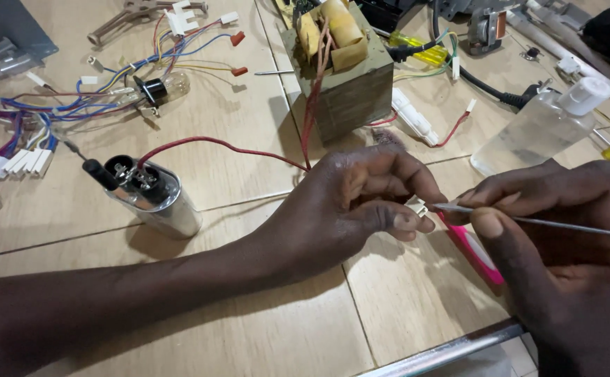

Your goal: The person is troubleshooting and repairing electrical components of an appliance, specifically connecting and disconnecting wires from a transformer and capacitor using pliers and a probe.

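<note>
My left hand (361,199) pinches a small white plastic connector (416,207) between thumb and fingers, just above the tiled surface. My right hand (563,230) holds a thin metal rod (549,222) whose tip touches the connector. A red wire (207,143) runs from near my left hand to a silver cylindrical capacitor (155,195) lying at the left. A pink flat object (476,251) lies under my hands.
A transformer block (343,70) with yellow tape stands at the top centre. A bundle of coloured wires (60,105) and a small bulb (162,87) lie at the left. A clear plastic bottle (542,122) lies at the right. A metal bar (444,352) edges the bottom.
</note>
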